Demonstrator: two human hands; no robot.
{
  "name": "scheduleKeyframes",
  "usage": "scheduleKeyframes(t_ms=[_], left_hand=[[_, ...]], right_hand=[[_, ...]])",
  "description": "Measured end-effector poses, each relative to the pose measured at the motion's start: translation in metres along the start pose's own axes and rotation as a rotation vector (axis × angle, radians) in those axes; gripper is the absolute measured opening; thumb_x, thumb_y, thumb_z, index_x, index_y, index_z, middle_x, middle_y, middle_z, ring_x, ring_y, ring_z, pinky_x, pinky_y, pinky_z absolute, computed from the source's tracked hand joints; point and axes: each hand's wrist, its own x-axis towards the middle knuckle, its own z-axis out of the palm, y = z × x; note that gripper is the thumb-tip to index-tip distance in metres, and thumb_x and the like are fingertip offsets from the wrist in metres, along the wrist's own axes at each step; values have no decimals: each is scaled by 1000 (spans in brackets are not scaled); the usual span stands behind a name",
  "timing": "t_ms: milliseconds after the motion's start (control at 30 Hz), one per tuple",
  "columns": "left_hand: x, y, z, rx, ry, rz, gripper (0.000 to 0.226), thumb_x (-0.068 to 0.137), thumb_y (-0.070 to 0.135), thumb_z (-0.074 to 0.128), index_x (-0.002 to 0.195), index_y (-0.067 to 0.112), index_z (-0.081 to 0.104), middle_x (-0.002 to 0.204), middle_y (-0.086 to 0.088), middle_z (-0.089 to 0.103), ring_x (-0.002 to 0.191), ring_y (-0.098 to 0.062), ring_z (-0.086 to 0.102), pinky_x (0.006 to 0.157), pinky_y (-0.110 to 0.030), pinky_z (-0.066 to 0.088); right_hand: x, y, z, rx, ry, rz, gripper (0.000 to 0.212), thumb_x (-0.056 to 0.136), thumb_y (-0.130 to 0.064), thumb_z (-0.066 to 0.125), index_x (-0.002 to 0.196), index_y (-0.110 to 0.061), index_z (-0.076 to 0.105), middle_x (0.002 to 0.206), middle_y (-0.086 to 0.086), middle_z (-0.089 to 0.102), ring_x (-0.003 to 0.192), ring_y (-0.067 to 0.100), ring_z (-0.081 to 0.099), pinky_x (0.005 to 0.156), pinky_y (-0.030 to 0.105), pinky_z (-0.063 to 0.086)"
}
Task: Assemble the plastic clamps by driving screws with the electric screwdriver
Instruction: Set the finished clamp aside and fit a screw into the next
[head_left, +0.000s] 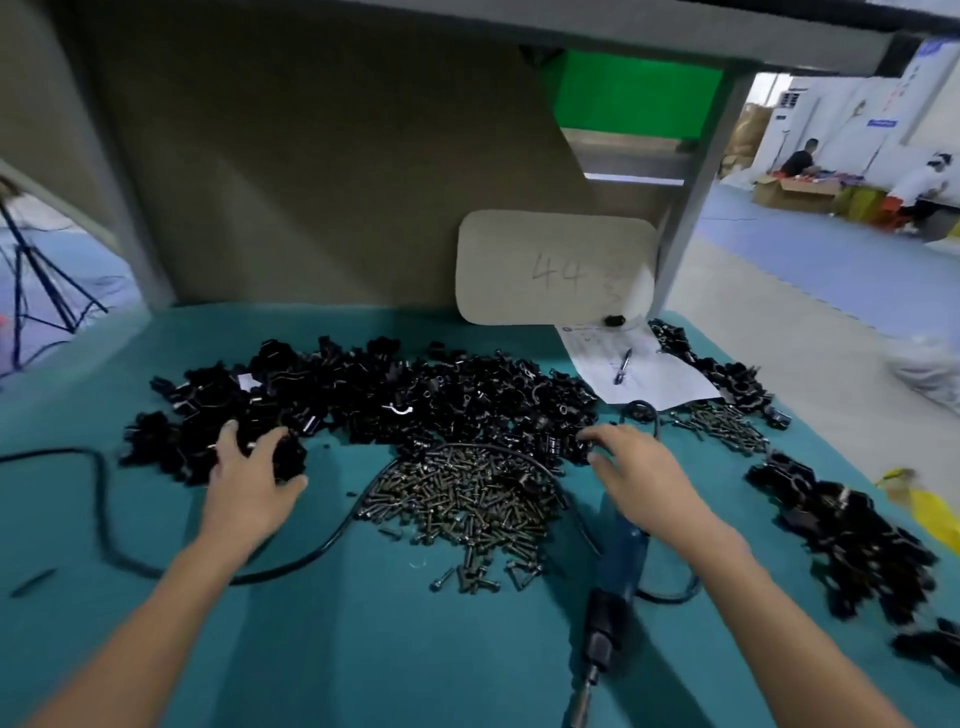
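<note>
— While both hands are out over the heap of plastic clamps (415, 395), nothing is being driven. This looks like the picking stage, finding pieces to pair up.

— Agreed. Where's the tool?

— Down on the teal table (363, 649). The electric screwdriver (618, 561) lies near right, partly under the right forearm, with nobody holding it. Just nearer than the clamps, the screws (467, 499) are heaped in the centre, and the black cable (104, 519) loops round them.

— So how do you do this bit well?

— I'd lift one clean piece off the edge of the heap rather than dig into the middle. Those pieces look tangled and would likely drag neighbours along. Line up the holes before going for a screw, and keep that cable out from under the work.

— And the grips?

— The left hand (249, 467) is on the left end of the heap. Its fingers are spread wide and laid on top of the clamps, thumb out to the side. It's touching them, not closed round anything I can see. The right hand (631, 467) reaches to the heap's near edge, right of centre, fingertips down among the black pieces. It's blurred there, so I can't tell whether it has pinched one or merely touches.

— That second dark pile (857, 530), on the right?

— More clamps, well apart from both hands. They may be finished ones, but I can't confirm.
</note>
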Motion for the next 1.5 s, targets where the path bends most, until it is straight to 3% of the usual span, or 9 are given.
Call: scheduleKeyframes(t_ms=[133,333,433,533,633,733,1067,1367,1500], left_hand=[[-1,-3,6,-56,54,72,61,85,28,80,139,23,53,166,-11,3,140,-44,34,114,-53,36],[-21,5,18,130,97,281,60,85,49,73,138,31,51,139,2,50,131,-23,33,108,-44,31],[-28,12,21,-229,44,182,52,89,42,71,135,32,50,117,11,57,115,-14,50,93,-33,43],[-35,32,15,-692,-7,85,19,103,26,53,120,34,60,99,8,62,93,-12,62,84,-27,48],[-51,61,11,-1147,-174,-123,37,110,26,31,113,22,68,103,-13,64,80,-16,59,77,-36,54],[-69,70,16,-1329,-384,-259,42,105,45,45,120,7,56,97,-12,55,76,-18,53,71,-34,54],[-92,54,54,-751,-42,93,41,84,33,80,106,51,51,99,13,69,90,-2,66,74,-17,51],[-99,55,54,-718,-28,178,59,81,53,71,131,25,62,120,12,66,111,-8,64,99,-38,52],[-100,56,52,-809,-31,148,25,87,43,60,111,44,65,101,15,72,96,-7,68,86,-32,54]], right_hand=[[58,-12,43,-319,-193,-59,55,102,-3,43,155,-16,39,156,12,40,136,36,41,113,42,35],[71,-11,58,-357,-134,0,43,104,-6,44,146,-9,42,123,11,60,114,33,50,96,39,44],[54,-16,46,14,18,82,36,106,-21,52,141,-14,45,95,6,60,104,29,50,78,38,41],[29,-38,29,452,47,104,29,101,-31,63,128,-27,55,106,-3,63,104,16,57,81,31,43],[1,-64,27,990,-67,111,26,96,-27,70,120,-34,63,101,1,76,91,8,68,79,27,49],[-18,-82,40,1402,-202,131,38,84,-28,78,121,-32,70,105,9,74,88,16,64,82,33,54],[-23,-94,73,1790,-287,144,36,86,-6,73,120,-18,70,114,13,66,96,19,66,85,35,58],[-29,-99,81,1629,-251,186,41,86,-6,78,123,-17,63,103,10,70,95,18,69,82,29,57],[-35,-105,86,1604,-280,208,37,94,-4,70,126,-21,64,108,15,69,98,18,66,88,33,55]])
